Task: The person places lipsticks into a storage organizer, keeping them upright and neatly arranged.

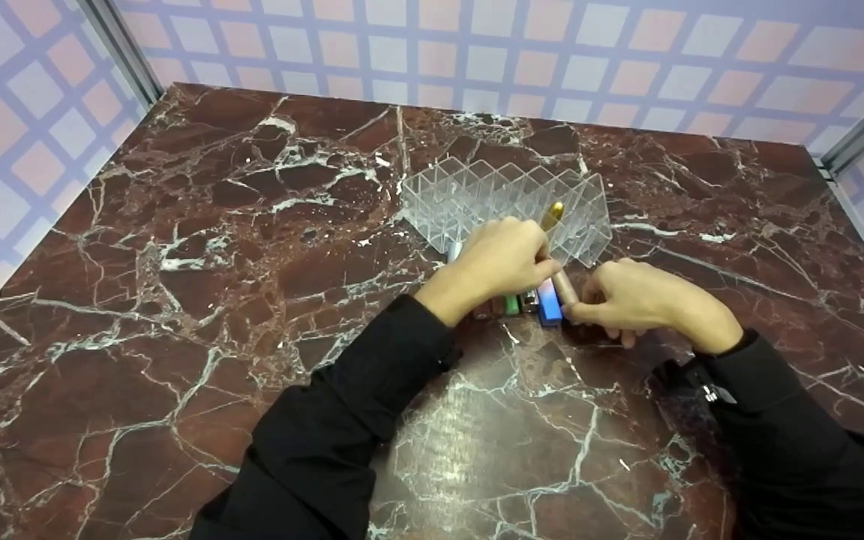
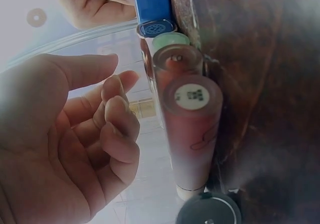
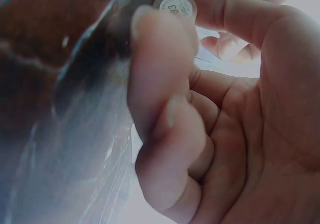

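Note:
My right hand [image 1: 631,296] pinches the lower end of a beige lip gloss tube [image 1: 565,288] between thumb and fingertips. Its round end label [image 3: 175,5] shows in the right wrist view. Beside it on the table lies a blue tube [image 1: 549,306]. My left hand [image 1: 505,256] hovers over the row of cosmetics, fingers loosely bent and nothing between them. Under it, the left wrist view shows a pink lip gloss tube [image 2: 192,126], a reddish tube [image 2: 175,67], a green-ended one [image 2: 171,38] and a dark round cap [image 2: 209,211].
A transparent acrylic organizer [image 1: 432,196] with diamond-shaped compartments lies just beyond the hands. A gold bullet-shaped tube [image 1: 553,215] overlaps its right half. The marbled table [image 1: 252,420] meets checkered panels [image 1: 477,52] at the back and sides.

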`<state>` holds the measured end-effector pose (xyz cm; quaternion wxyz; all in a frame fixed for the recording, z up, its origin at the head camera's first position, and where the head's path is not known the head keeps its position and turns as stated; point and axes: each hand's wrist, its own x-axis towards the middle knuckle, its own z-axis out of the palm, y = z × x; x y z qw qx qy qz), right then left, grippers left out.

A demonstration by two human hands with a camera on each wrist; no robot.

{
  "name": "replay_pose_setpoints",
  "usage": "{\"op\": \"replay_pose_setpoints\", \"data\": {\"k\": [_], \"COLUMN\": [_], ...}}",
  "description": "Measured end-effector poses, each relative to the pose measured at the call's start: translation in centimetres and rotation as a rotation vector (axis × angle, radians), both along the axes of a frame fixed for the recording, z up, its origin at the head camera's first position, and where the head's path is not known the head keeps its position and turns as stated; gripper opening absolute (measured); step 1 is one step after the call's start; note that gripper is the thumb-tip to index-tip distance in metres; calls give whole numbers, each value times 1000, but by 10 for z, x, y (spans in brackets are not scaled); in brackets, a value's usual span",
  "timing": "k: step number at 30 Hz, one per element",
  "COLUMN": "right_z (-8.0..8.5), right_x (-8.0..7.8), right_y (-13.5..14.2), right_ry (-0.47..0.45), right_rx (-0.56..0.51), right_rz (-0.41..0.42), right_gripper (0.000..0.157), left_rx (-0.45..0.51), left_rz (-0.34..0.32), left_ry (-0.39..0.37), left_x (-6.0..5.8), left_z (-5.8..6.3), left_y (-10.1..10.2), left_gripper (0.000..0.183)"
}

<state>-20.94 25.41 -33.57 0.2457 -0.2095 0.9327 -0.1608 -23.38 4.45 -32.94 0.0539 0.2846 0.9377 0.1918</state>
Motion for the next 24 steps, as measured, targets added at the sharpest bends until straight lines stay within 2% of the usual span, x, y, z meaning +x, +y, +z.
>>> {"op": "replay_pose_setpoints", "data": {"k": [12,18,24], "right_z": [0,6,14], "right_x": [-1,0,2], "right_y": [-2,1,4], "right_ry": [32,21,23], "right_rx": [3,-28,-55], "right_rz": [11,6,7], "right_gripper": [33,30,32], "left_rx": [28,33,46], "left_rz": [-5,10,9], "left_ry": [-14,-40,-32], "left_x": [0,-1,0], "left_z": [-2,-2,-1], "left_y": [-2,-2,-2], "left_gripper": [29,30,39]}}
